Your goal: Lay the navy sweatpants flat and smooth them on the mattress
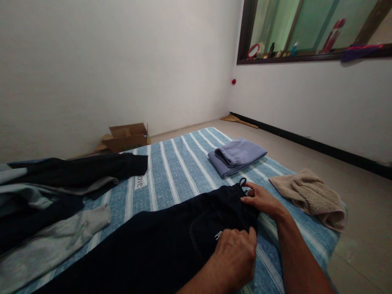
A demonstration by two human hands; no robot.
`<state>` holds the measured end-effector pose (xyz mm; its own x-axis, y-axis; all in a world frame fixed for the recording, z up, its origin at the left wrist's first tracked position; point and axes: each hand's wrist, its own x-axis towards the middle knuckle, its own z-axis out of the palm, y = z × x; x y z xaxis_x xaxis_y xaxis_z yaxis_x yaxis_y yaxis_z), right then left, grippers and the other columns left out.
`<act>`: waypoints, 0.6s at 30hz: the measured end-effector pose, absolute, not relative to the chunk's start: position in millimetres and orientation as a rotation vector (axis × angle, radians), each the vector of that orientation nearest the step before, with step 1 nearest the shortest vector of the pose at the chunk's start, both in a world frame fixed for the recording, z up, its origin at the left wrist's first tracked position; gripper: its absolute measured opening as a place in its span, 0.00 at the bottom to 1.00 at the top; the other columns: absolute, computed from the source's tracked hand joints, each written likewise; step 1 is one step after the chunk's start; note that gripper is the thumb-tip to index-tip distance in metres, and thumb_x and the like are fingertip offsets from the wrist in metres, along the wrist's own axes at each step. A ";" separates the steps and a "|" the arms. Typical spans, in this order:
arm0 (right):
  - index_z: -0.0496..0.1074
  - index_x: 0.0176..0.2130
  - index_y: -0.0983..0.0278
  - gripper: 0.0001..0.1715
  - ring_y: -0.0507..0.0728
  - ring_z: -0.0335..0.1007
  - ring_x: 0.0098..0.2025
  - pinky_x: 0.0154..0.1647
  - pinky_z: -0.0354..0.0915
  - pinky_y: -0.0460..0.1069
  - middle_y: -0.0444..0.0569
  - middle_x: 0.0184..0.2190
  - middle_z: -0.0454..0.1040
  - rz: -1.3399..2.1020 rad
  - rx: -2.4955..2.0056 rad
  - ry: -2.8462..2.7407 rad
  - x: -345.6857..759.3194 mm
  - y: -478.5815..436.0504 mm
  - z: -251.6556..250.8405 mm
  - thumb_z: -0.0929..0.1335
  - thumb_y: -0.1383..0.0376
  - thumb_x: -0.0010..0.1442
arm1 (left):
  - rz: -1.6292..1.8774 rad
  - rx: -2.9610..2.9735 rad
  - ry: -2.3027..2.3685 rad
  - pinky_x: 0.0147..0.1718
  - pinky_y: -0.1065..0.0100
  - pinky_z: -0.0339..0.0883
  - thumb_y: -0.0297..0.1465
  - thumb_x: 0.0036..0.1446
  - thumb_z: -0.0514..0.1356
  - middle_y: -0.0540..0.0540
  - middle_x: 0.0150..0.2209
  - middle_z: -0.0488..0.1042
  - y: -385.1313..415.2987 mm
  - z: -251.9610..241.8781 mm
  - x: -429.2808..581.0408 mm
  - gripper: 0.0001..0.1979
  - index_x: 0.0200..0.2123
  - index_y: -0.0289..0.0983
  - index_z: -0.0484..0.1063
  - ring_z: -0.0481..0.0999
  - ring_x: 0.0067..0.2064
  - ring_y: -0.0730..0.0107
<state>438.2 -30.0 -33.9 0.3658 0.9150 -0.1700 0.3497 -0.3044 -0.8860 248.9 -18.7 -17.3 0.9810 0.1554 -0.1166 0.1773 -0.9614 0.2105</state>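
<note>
At the far left, a loose heap of clothes (pixel 76 169) spreads over the bed, black, dark and pale pieces overlapping; a grey garment (pixel 73 230) trails along its near side, stretched out and rumpled; nothing in this part looks folded, so it seems the portion not yet dealt with. Behind the heap stands an open cardboard box (pixel 128 142); the striped sheet (pixel 180 167) shows its blue and white bands across the middle.

The dark trousers (pixel 150 241) lie lengthwise on the sheet, running from the lower left towards the centre, waistband at the far right end; they are laid out long, with no finished fold to be seen, so this piece looks only begun. The left hand (pixel 235 253) rests on them beside the white lettering, fingers curled in; whether it clamps any cloth I cannot tell.

Beyond the waistband sits a lilac garment (pixel 241 157), in a neat flat packet and apparently done; the right hand (pixel 262 200) is at the waistband by the drawstring loop (pixel 243 181), thumb and fingers bent about the edge; whether they close on the fabric is unclear. Farthest right, a brown ribbed garment (pixel 312 194) lies near the bed's edge, gathered into a compact, less tidy bundle.
</note>
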 end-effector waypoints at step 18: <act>0.73 0.38 0.66 0.27 0.60 0.69 0.31 0.30 0.62 0.50 0.48 0.26 0.73 0.607 -1.883 -1.048 426.8 -31.4 -38.4 0.71 0.49 0.44 | 0.070 3.026 0.179 0.29 0.58 0.69 0.26 0.51 0.54 0.35 0.36 0.72 -32.5 -33.6 241.2 0.31 0.57 0.21 0.52 0.73 0.33 0.55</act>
<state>426.8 -31.4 -38.4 0.5260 0.8505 -0.0021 0.4244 -0.2647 -0.8659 241.2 -32.5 -33.6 0.9920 0.1198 0.0398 0.1147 -0.9871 0.1117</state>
